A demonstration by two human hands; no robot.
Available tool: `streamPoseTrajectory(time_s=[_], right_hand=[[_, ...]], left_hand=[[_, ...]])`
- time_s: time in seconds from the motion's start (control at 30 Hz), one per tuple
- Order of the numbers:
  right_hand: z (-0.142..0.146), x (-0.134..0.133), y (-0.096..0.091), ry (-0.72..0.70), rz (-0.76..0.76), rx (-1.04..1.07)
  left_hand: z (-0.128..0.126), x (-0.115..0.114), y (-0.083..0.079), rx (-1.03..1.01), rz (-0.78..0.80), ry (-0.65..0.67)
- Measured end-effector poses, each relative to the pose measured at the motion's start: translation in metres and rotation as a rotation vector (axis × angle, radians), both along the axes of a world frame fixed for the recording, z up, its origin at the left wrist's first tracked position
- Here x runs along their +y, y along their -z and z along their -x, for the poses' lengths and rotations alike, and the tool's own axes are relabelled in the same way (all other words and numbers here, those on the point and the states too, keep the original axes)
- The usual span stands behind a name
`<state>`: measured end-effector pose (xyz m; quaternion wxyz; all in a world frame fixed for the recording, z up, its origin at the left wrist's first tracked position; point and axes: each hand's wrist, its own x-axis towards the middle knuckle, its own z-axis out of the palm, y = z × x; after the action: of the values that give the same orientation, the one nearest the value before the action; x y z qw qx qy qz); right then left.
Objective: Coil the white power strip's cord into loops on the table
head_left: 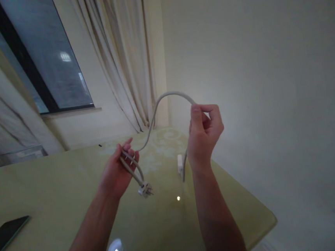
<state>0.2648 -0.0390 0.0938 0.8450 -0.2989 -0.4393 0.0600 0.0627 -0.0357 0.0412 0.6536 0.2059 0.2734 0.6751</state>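
Observation:
A light grey power cord [164,94] arches in the air between my two hands. My left hand [120,168] is closed around a folded part of it, with a white plug [145,190] hanging just below the fingers, its metal prongs pointing right. Thumb and forefinger of my right hand [205,132] pinch the cord at the right end of the arch. Beyond that pinch, the cord drops behind my right wrist, and its lower end shows left of the wrist. Beside this part is a small white block [180,164]; whether it joins the cord I cannot tell.
Below my hands is a glossy yellow-green table [161,227] reflecting lights. A dark flat panel [8,235] lies at its left edge, and a small black object [100,146] near the far edge. Curtains [123,59], a window [46,54] and a pale wall [258,94] stand behind.

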Motion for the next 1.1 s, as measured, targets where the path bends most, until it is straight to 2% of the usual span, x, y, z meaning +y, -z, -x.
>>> streamPoseTrajectory(time_s=[0.07, 0.13, 0.27, 0.43, 0.53, 0.63, 0.7, 0.77, 0.87, 0.97, 1.03, 1.1], right_hand=[[0.006, -0.001, 0.003, -0.012, 0.052, -0.136], [0.014, -0.001, 0.006, -0.028, 0.093, -0.264], [0.034, -0.001, 0.012, -0.017, 0.171, -0.487], [0.051, 0.005, 0.021, -0.028, 0.352, -0.728], [0.047, 0.006, 0.021, -0.112, 0.371, -0.714], [0.031, 0.007, 0.017, -0.166, 0.337, -0.552], [0.02, 0.007, 0.014, -0.168, 0.306, -0.46], [0.013, 0.007, 0.011, -0.13, 0.269, -0.409], [0.011, 0.007, 0.009, -0.047, 0.254, -0.404], [0.016, 0.007, 0.01, -0.058, 0.27, -0.462], [0.021, 0.008, 0.012, -0.109, 0.287, -0.515], [0.026, 0.01, 0.013, -0.144, 0.309, -0.569]], left_hand=[[0.011, 0.006, -0.01, 0.088, -0.086, 0.019], [0.022, 0.011, -0.012, 0.236, -0.115, 0.038], [0.036, 0.018, -0.003, 0.571, -0.071, 0.08], [0.04, 0.023, 0.006, 0.852, -0.086, 0.107], [0.046, 0.031, 0.011, 1.076, -0.158, 0.105], [0.061, 0.045, 0.017, 1.406, -0.178, -0.008], [0.07, 0.052, 0.02, 1.534, -0.178, -0.069], [0.077, 0.053, 0.018, 1.476, -0.193, -0.064], [0.08, 0.043, 0.005, 1.189, -0.231, -0.048], [0.077, 0.031, -0.008, 0.977, -0.223, -0.12], [0.076, 0.027, -0.012, 0.954, -0.222, -0.165], [0.075, 0.025, -0.013, 1.021, -0.246, -0.205]])
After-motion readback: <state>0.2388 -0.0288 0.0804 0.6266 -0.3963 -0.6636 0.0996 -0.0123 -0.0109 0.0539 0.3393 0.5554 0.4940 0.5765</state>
